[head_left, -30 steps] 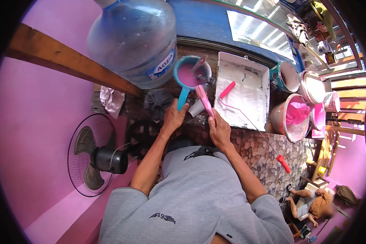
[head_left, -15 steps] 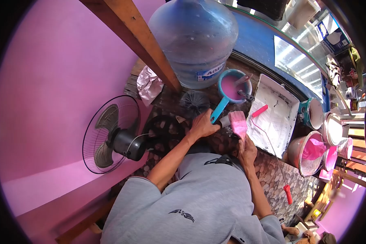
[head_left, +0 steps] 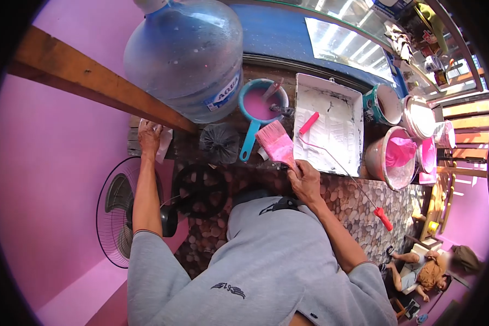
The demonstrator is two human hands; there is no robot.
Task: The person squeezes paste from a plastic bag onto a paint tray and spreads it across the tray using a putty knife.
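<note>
My right hand (head_left: 306,182) is closed around the handle of a wide paintbrush (head_left: 277,142) with pink-stained bristles, tilted up and left. At the far left of the wooden table, my left hand (head_left: 149,137) has its fingers curled over a crumpled whitish-pink sheet (head_left: 164,145), paper or plastic, partly covered by the hand. A blue dipper (head_left: 250,144) of pink paint stands just behind the brush, with another brush (head_left: 273,89) leaning in it. Beside the dipper handle lies a small pale cylindrical thing (head_left: 263,154), mostly hidden by the brush.
A large water bottle (head_left: 187,65) stands behind a slanting wooden post (head_left: 87,81). Nearby are a black plastic bag (head_left: 219,144), a white paint tray (head_left: 345,130) with a roller (head_left: 309,124), and several buckets (head_left: 379,157). A fan (head_left: 117,212) is at left; a person (head_left: 426,269) sits lower right.
My left hand has moved from beside the dipper handle to the crumpled sheet at far left. The paintbrush in my right hand has tilted further left. The view has shifted right.
</note>
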